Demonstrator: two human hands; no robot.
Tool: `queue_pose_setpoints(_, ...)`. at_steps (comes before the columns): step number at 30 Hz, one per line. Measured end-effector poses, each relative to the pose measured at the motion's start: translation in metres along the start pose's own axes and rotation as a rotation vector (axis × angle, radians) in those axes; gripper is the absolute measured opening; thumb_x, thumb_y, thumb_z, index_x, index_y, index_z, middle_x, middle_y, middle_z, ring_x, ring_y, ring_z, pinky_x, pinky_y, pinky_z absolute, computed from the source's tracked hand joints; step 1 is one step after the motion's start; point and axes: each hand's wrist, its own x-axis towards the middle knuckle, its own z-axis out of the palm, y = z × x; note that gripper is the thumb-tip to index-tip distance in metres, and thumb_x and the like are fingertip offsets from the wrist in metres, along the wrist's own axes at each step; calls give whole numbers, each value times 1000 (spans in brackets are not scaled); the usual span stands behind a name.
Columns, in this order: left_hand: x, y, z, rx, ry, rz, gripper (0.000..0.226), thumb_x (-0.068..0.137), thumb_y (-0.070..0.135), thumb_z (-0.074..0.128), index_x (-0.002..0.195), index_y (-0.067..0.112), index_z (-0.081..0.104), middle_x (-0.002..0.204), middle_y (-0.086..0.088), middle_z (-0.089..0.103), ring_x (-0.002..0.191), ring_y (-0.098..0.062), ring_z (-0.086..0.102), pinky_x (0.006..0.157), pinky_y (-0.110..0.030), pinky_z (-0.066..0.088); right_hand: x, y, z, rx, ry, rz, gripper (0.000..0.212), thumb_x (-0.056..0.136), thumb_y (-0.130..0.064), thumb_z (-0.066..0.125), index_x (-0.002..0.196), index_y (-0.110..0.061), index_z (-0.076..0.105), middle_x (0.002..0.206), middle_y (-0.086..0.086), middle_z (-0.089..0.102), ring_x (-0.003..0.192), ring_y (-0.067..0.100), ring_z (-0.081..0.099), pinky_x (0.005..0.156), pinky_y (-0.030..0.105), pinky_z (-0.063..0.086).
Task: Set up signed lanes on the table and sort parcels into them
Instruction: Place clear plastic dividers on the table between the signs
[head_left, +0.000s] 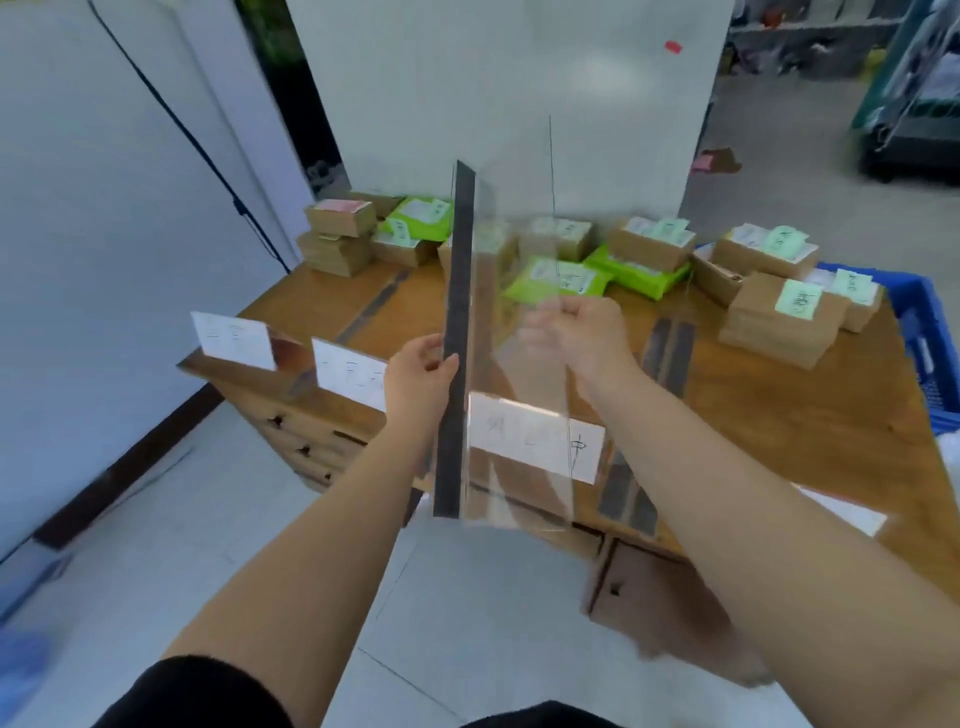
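Note:
I hold a clear acrylic divider panel (514, 260) upright above the wooden table (779, 415). It has a dark strip (460, 332) along one edge. My left hand (423, 366) grips that dark strip. My right hand (576, 332) holds the panel from behind and shows blurred through the plastic. A white paper sign (535, 444) with handwriting hangs on the panel's lower part. Two more white signs (236, 340) (350, 371) stand at the table's near left edge. Brown cardboard parcels (779, 322) and green pouches (561, 278) lie along the far side.
Dark strips (670, 353) lie on the tabletop right of my hands, another strip (371, 306) to the left. A blue crate (930, 332) sits at the table's right edge. A white wall panel (509, 104) stands behind the parcels. Drawers (306, 447) face the tiled floor.

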Motion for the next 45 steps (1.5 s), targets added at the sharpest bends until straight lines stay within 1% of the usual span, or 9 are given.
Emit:
queue_pose_setpoints(4,14,-29,-57,33,138,32,26,90,14,57,116,11,62,110,-1,67,100,-15,61,86,-23,44,-6,2,70,79,-60,12,32,83,10,54,67,-16,62,73,10,65,65,23,64,57,29,56)
queue_pose_setpoints(7,26,-46,-84,45,183,27,24,92,17,55,114,14,63,105,4,65,91,-10,57,78,-21,44,-4,0,105,94,-117,0,22,83,-3,63,70,-20,66,77,7,68,82,32,68,73,38,57)
queue_pose_setpoints(12,55,-68,-104,16,205,-13,28,92,18,56,120,15,60,107,6,63,90,-6,54,69,-11,40,19,3,142,307,-277,139,22,92,-26,56,111,-19,65,116,10,66,104,27,63,90,42,53)
queue_pose_setpoints(19,117,-76,-119,-56,212,-20,30,92,16,56,122,15,61,107,10,63,86,-3,56,62,-5,40,74,20,195,645,-610,232,50,84,-59,32,104,-22,60,82,-4,70,76,10,68,72,26,56)
queue_pose_setpoints(22,150,-78,-125,-74,219,-40,30,92,12,55,122,14,62,99,14,59,89,-6,58,69,-10,44,97,14,217,685,-470,350,41,96,-46,37,100,-16,64,91,4,70,88,19,66,88,34,49)
queue_pose_setpoints(25,183,-86,-126,-110,266,-82,29,91,10,55,119,15,63,100,13,61,83,-2,59,72,-9,44,128,15,229,204,-158,89,7,86,-20,65,83,-13,65,77,-1,65,77,16,61,71,24,49)
queue_pose_setpoints(28,211,-99,-123,-163,238,-117,28,92,12,55,117,20,64,103,12,66,85,-4,61,77,-16,50,151,18,242,-93,-81,-71,11,79,-12,73,73,-14,64,67,-1,62,64,13,58,61,23,49)
queue_pose_setpoints(36,272,-138,-131,-407,-78,-349,31,90,38,55,119,32,62,116,4,67,107,-21,63,93,-43,51,176,27,262,-95,-41,-88,24,90,-2,56,74,-18,64,72,1,65,68,15,64,67,23,55)
queue_pose_setpoints(45,328,-137,-131,-350,-286,-237,36,96,18,49,131,14,53,129,-3,58,117,-18,55,104,-37,44,181,22,279,-10,177,11,24,91,-3,55,77,-19,64,78,1,69,65,7,67,66,29,57)
